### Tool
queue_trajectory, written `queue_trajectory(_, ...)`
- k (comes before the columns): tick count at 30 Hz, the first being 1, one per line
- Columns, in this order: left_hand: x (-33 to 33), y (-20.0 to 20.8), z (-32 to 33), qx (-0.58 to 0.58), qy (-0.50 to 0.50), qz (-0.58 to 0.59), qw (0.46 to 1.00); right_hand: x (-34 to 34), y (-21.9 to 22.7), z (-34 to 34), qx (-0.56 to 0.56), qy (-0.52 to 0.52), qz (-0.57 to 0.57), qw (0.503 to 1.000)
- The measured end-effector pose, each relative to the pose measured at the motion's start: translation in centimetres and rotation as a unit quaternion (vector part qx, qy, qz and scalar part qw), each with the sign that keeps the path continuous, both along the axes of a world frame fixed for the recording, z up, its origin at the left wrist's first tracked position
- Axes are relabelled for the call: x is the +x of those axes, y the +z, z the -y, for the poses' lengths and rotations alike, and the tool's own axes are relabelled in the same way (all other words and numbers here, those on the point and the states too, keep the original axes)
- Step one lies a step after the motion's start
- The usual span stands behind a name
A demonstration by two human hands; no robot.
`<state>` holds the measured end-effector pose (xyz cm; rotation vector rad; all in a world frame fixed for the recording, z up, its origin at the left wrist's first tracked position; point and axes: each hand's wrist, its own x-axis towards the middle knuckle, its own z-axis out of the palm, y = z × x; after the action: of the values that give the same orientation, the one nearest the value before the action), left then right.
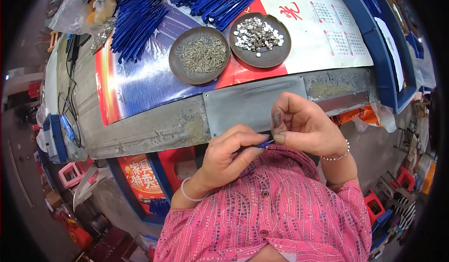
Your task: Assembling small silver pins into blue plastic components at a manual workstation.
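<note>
In front of my chest, just off the table's near edge, my left hand (234,157) is closed on a small blue piece (263,144), whose end shows past the thumb and forefinger. The rest of that piece is hidden by the fingers. My right hand (306,126) meets it from the other side, thumb and forefinger pinched together, with darkened fingertips. Something thin and dark sits at that pinch, too small to name. Beyond the hands stand a brown dish of small metal pins (199,55) and a second brown dish of shiny round metal discs (260,35).
Bundles of long blue strips (140,19) lie at the far left and top of the table. A grey metal plate (252,104) covers the near edge. At right stands a blue crate (403,98); plastic bags (75,12) and a black cable (71,89) are at left.
</note>
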<state>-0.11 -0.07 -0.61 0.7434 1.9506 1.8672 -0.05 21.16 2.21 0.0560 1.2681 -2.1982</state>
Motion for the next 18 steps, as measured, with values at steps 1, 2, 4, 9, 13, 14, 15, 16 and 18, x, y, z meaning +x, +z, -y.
queue_trajectory(1,0.1,0.0,-0.2,-0.008,0.002,-0.014,1.0,-0.1,0.0,-0.1,-0.001,0.001,0.001,1.0)
queue_trajectory(2,0.1,0.0,-0.2,-0.015,0.003,-0.028,0.999,-0.2,0.0,-0.2,0.011,0.038,0.007,0.999)
queue_trajectory(4,0.2,0.2,0.0,-0.044,-0.017,-0.033,0.998,-0.2,0.2,-0.2,0.023,0.077,0.014,0.997)
queue_trajectory(9,0.4,-0.2,0.1,-0.106,-0.06,-0.041,0.992,-0.3,1.5,0.1,0.172,0.18,-0.105,0.963)
queue_trajectory(13,0.0,0.4,-0.1,-0.086,-0.063,-0.033,0.994,-0.3,1.7,0.0,0.223,0.172,-0.168,0.945)
queue_trajectory(14,0.0,0.4,-0.1,-0.077,-0.061,-0.04,0.994,-0.5,2.1,0.0,0.223,0.172,-0.168,0.945)
queue_trajectory(15,-0.1,0.5,-0.1,-0.078,-0.061,-0.039,0.994,-0.8,2.7,0.1,0.246,0.181,-0.181,0.935)
queue_trajectory(16,-0.2,0.6,-0.1,-0.081,-0.064,-0.048,0.993,-0.9,3.1,0.0,0.269,0.188,-0.193,0.924)
queue_trajectory(18,-0.3,0.5,-0.1,-0.085,-0.067,-0.056,0.993,-0.9,3.2,0.0,0.281,0.181,-0.236,0.912)
